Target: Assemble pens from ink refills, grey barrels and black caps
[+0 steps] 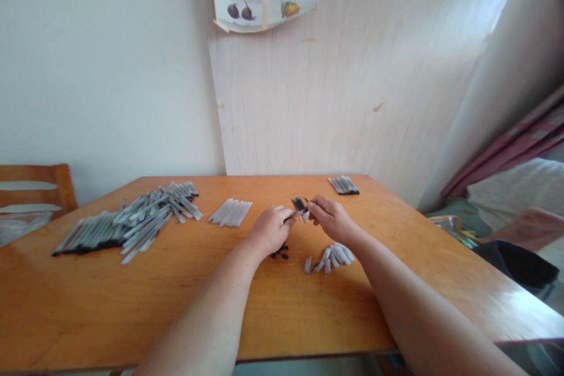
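Note:
My left hand (271, 229) and my right hand (329, 217) meet over the middle of the table, both with closed fingers. Between them they grip a thin pen (300, 212), its dark end at my right fingertips; much of it is hidden by the fingers. Just behind lie several dark slender pen pieces (298, 202). Small black caps (280, 254) are scattered below my left hand, which partly covers them. Closer to my right forearm rests a heap of short whitish caps (335, 255). To the left of my hands is a row of pale pen barrels (230, 212).
On the left of the wooden table (194, 305) a large pile of translucent barrels (150, 217) spreads out, some with black ends. Another row of black-ended barrels (343, 185) lies at the far right. A wooden chair (65, 188) stands left; a black bag (515, 264) is beyond the right edge.

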`<state>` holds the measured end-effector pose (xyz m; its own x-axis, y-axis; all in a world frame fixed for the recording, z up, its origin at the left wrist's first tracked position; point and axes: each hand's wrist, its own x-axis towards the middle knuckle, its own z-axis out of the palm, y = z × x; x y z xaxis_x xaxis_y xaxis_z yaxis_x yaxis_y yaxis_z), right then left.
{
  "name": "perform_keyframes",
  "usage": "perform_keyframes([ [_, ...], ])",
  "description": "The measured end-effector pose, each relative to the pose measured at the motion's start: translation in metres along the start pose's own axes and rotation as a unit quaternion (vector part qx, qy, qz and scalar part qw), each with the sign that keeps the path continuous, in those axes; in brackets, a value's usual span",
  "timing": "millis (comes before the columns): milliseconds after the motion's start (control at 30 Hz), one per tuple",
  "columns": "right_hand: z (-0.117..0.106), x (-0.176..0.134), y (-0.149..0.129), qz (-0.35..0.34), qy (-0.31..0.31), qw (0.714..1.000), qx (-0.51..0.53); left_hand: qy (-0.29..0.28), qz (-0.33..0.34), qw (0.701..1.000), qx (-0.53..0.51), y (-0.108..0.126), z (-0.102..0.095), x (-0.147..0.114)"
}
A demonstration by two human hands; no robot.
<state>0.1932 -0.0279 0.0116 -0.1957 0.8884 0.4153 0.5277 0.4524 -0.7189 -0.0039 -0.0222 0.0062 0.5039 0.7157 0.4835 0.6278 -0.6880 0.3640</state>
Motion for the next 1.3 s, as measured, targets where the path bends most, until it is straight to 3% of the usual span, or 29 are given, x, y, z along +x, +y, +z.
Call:
perform_keyframes([
  [167, -0.001, -0.002, -0.003, -0.010, -0.019, 1.000, -0.013, -0.007, -0.013, 1.000, 0.000, 0.001, -0.002, 0.000],
  [367, 0.004, -0.001, -0.004, -0.003, 0.015, 0.997, -0.076, 0.006, -0.009, 1.000, 0.001, 0.005, -0.002, -0.001],
  [533, 0.003, -0.001, -0.004, -0.010, 0.045, 0.995, -0.091, -0.008, -0.031, 0.997, -0.072, 0.009, -0.001, 0.001],
  [733, 0.001, -0.001, -0.003, 0.001, 0.067, 0.995, -0.078, -0.052, -0.100, 0.982, -0.150, 0.005, 0.001, 0.002],
  [1100, 0.004, 0.001, 0.001, 0.022, 0.058, 0.997, -0.037, 0.006, -0.095, 0.976, -0.194, 0.003, 0.011, 0.002],
  [1300, 0.001, 0.001, -0.001, 0.037, 0.075, 0.996, 0.015, -0.054, -0.132, 0.963, -0.230, 0.007, 0.002, 0.001],
])
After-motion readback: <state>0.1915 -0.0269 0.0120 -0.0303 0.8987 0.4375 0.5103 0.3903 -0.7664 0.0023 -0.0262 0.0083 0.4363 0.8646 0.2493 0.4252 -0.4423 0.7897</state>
